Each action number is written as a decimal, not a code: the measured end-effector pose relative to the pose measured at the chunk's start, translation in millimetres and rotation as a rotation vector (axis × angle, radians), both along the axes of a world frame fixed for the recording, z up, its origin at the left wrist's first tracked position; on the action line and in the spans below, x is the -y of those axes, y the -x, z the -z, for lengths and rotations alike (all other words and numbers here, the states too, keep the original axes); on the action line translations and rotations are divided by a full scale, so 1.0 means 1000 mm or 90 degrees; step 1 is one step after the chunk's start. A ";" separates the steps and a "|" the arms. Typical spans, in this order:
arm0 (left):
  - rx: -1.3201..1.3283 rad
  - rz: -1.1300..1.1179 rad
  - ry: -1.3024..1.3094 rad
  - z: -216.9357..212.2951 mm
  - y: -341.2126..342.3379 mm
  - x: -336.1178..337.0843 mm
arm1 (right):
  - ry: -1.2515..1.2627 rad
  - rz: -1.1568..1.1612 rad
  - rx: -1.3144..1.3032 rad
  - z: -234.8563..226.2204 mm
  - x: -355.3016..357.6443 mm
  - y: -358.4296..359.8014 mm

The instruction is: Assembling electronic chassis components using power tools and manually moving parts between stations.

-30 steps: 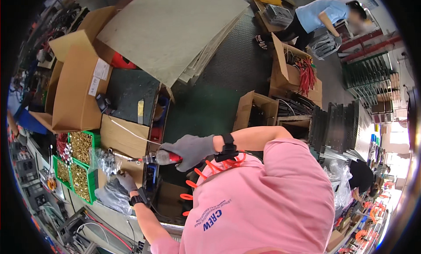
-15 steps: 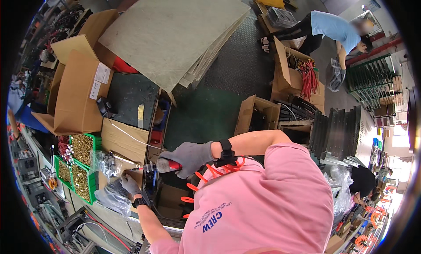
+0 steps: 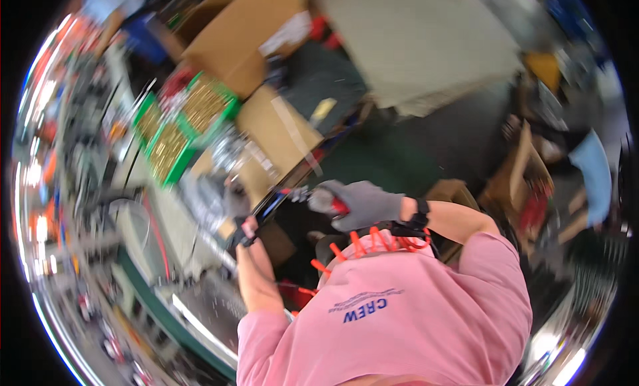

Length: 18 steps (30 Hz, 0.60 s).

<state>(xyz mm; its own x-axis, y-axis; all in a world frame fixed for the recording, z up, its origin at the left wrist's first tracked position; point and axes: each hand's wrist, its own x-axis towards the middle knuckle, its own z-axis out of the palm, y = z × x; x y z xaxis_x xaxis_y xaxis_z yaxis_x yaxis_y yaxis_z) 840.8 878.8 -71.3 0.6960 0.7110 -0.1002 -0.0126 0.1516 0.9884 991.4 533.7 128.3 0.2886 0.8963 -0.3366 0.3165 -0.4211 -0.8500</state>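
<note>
My gloved right hand is closed around an air screwdriver with a grey body and a red part. Its metal front points left toward the work surface, and a coiled orange hose loops across my chest. My gloved left hand is at the surface's near edge, beside clear plastic bags and left of the tool's tip. Motion smears its fingers, so whether it holds anything does not show. A flat cardboard sheet lies just beyond the hands.
Green bins of small brass-coloured parts stand left of the cardboard. Farther back are a large open carton and stacked grey boards. At right, a person in a light blue top bends near another carton.
The whole view has swung round and blurred, so the bench sits higher and farther right. My right hand still grips the air screwdriver; my left hand stays by the plastic bags.
</note>
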 end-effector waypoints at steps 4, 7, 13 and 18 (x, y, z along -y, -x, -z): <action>0.273 -0.153 0.474 -0.050 0.006 0.055 | -0.024 -0.086 0.024 0.003 -0.022 0.004; 0.288 -0.187 0.509 -0.084 0.045 0.076 | -0.023 -0.172 0.015 0.000 -0.050 0.023; 0.303 -0.333 0.513 -0.132 0.149 0.101 | -0.033 -0.296 0.030 -0.003 -0.098 0.072; 0.381 -0.404 0.445 -0.185 0.225 0.129 | -0.052 -0.423 0.026 -0.008 -0.139 0.126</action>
